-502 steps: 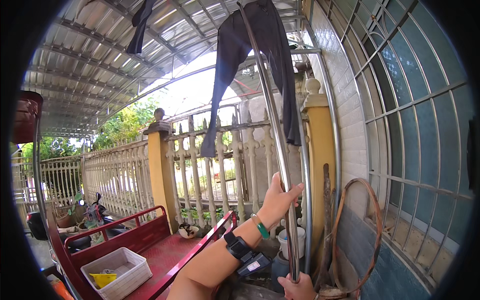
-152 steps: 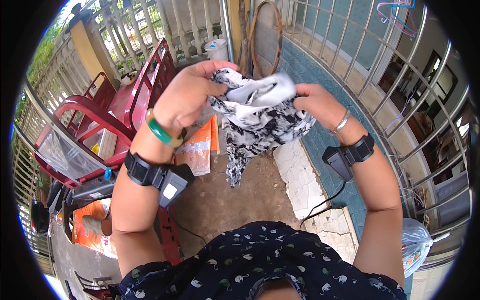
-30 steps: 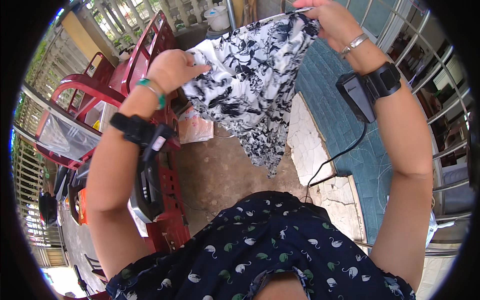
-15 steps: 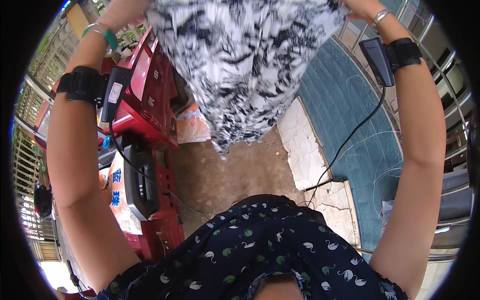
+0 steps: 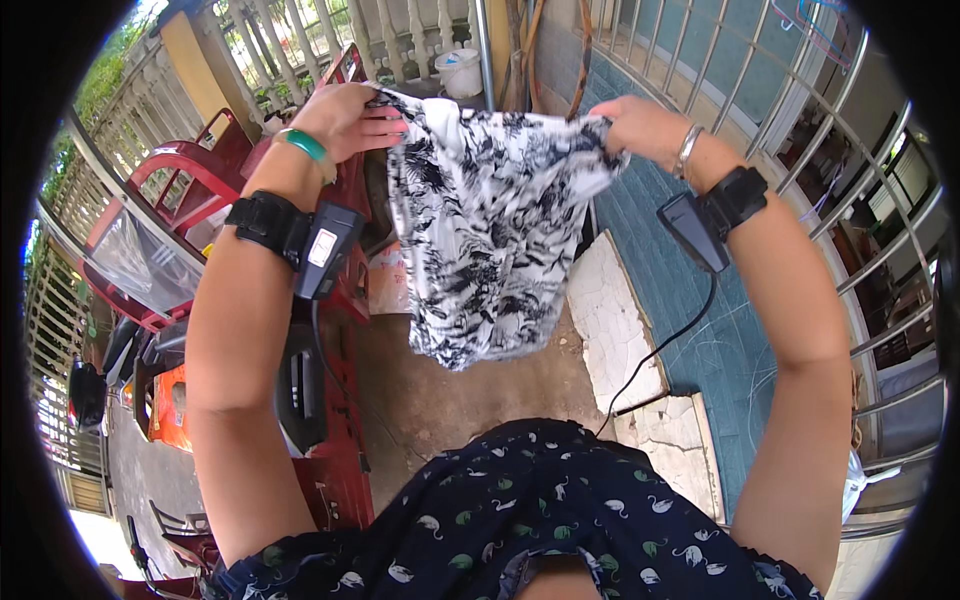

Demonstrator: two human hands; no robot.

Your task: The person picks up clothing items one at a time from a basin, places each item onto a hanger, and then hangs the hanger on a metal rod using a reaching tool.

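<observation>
A black-and-white patterned piece of cloth (image 5: pixel 490 250), perhaps a garment, hangs in front of me, stretched between both hands. My left hand (image 5: pixel 350 120) pinches its upper left corner, the other fingers lying along the cloth's edge. At the upper right corner, my right hand (image 5: pixel 632 132) is closed on the fabric. The lower end dangles free above the floor, and its right side bunches in folds near my right hand. Each forearm wears a black strapped device, the left (image 5: pixel 328 250) and the right (image 5: pixel 695 232), with a cable running down.
Red metal vehicle parts (image 5: pixel 345 470) stand at my left. To the right are cracked white slabs (image 5: pixel 615 310), a teal tiled surface (image 5: pixel 690 370) and metal bars (image 5: pixel 800 150). A white bucket (image 5: pixel 459 75) sits at the back by a balustrade, near wooden poles (image 5: pixel 522 60).
Both hands have come down and closer together, bringing the cloth lower. It was spread wide and blurred above; now its top edge shows and it hangs narrower.
</observation>
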